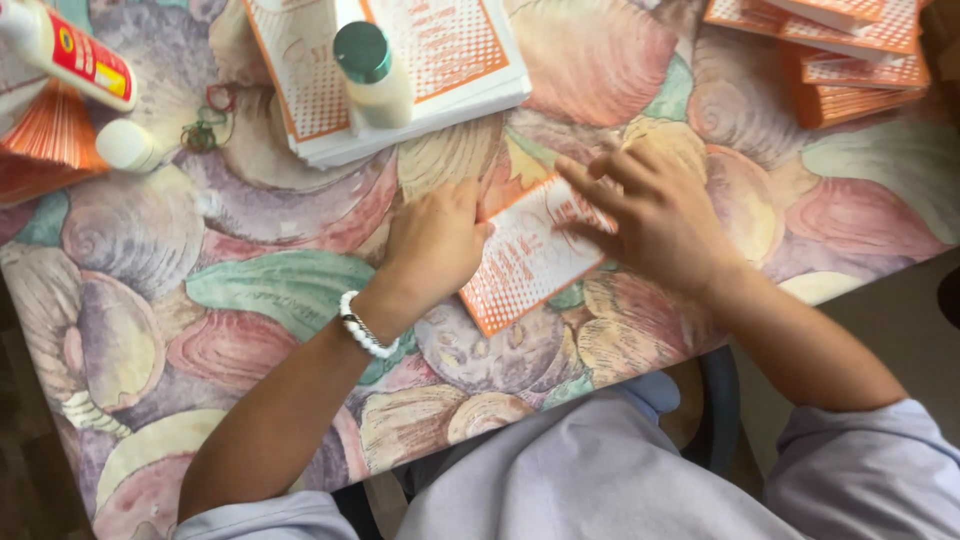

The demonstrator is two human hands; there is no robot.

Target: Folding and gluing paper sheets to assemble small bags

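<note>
An orange-and-white patterned paper piece lies flat on the table, whose cloth is printed with seashells. My left hand, with a white bead bracelet at the wrist, presses down on the paper's left edge with fingers curled. My right hand rests on the paper's upper right part, its fingers spread and pointing left across it. Neither hand lifts the paper.
A stack of the same patterned sheets lies at the top centre with a green-capped glue bottle on it. More folded orange pieces are piled at top right. A red-labelled bottle, a white cap and orange fanned papers sit at top left.
</note>
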